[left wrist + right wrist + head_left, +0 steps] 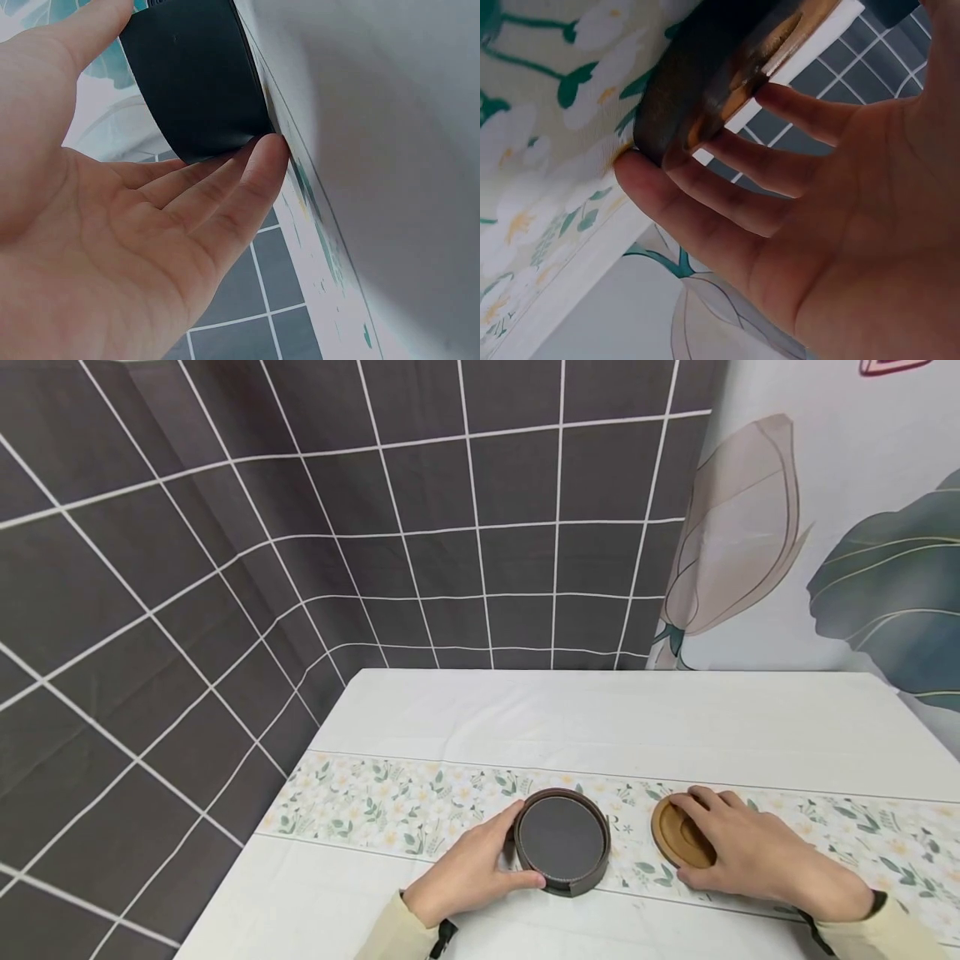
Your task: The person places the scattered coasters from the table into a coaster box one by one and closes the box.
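In the head view, a round dark coaster holder (604, 853) stands near the middle of the table, a grey-black round coaster (561, 838) lying inside its rim. My left hand (472, 870) grips the holder from its left side, thumb at the near edge and fingers at the far left. The left wrist view shows the holder's smooth black wall (195, 79) between thumb and fingers of that hand (142, 232). Further right, my right hand (757, 858) holds a round brown wooden disc (666, 831) with a ringed centre. From the right wrist, fingertips of this hand (817, 217) touch the disc's edge (697, 94).
A white tablecloth (525, 710) with a floral band (360, 797) covers the table. Behind and to the left hangs a dark cloth with white grid lines (510, 560). A white curtain with large leaf prints (810, 643) hangs at the back right.
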The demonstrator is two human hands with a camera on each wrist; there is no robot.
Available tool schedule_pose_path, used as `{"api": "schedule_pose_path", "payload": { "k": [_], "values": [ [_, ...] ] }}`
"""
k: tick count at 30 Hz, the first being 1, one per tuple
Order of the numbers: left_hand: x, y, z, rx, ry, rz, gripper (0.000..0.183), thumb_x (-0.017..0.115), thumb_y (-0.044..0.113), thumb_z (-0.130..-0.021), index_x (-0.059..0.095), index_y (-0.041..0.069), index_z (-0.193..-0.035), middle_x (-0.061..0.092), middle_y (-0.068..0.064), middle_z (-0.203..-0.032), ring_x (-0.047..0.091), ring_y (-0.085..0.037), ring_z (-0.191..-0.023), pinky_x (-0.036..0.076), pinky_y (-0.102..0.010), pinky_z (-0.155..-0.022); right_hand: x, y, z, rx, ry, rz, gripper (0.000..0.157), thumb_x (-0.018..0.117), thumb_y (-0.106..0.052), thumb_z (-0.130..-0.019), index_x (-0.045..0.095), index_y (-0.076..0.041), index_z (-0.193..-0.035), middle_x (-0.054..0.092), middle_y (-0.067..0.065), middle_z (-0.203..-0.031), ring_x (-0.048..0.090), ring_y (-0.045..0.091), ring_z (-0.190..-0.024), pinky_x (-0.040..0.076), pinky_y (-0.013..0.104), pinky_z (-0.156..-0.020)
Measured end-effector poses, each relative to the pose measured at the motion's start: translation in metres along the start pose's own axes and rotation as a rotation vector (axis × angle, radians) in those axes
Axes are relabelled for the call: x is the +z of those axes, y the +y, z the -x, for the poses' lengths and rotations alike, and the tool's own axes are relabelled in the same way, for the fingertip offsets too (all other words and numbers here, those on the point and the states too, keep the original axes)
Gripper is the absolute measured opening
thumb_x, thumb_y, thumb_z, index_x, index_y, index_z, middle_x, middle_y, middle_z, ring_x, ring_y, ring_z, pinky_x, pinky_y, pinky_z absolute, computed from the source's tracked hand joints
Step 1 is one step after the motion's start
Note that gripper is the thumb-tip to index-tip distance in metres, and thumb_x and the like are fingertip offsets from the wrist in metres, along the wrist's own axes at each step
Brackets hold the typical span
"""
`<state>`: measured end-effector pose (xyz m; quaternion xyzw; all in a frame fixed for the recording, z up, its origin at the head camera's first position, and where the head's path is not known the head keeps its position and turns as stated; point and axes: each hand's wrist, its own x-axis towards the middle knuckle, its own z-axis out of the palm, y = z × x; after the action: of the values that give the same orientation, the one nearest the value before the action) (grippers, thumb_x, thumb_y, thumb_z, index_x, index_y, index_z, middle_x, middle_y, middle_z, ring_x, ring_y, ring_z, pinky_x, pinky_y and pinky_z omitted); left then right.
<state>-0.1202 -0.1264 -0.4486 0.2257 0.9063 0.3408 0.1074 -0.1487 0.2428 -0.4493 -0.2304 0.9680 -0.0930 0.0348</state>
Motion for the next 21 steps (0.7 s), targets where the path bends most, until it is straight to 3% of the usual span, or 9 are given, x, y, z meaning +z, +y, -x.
{"api": "schedule_pose_path", "payload": {
  "k": [8, 13, 21],
  "values": [
    [-0.001, 0.001, -0.001, 0.003, 0.004, -0.007, 0.094, 0.078, 0.052, -0.087, 0.029, 0.024, -0.162, 0.046, 0.001, -0.158, 0.049, -0.024, -0.142, 0.045, -0.049, -0.113, 0.000, -0.005, -0.001, -0.011, 0.085, 0.011, 0.092, 0.082, -0.065, -0.070, 0.056, -0.014, -0.142, 0.056, 0.015, -0.139, 0.058, 0.042, -0.118, 0.055, 0.056, -0.063],
    [-0.001, 0.002, -0.001, -0.002, 0.001, -0.012, 0.094, 0.077, 0.052, -0.087, 0.029, 0.023, -0.162, 0.045, 0.000, -0.159, 0.049, -0.024, -0.142, 0.045, -0.049, -0.114, -0.003, -0.008, -0.001, -0.044, 0.163, 0.022, 0.091, 0.083, -0.063, -0.071, 0.057, -0.013, -0.142, 0.057, 0.016, -0.138, 0.058, 0.041, -0.119, 0.057, 0.059, -0.069],
    [-0.001, 0.002, -0.001, -0.013, -0.003, -0.006, 0.095, 0.077, 0.053, -0.087, 0.029, 0.021, -0.162, 0.045, -0.001, -0.159, 0.049, -0.025, -0.142, 0.045, -0.049, -0.114, -0.011, -0.010, -0.002, -0.071, 0.182, 0.027, 0.089, 0.083, -0.061, -0.072, 0.055, -0.015, -0.143, 0.056, 0.014, -0.140, 0.058, 0.039, -0.119, 0.057, 0.057, -0.073]
  ]
}}
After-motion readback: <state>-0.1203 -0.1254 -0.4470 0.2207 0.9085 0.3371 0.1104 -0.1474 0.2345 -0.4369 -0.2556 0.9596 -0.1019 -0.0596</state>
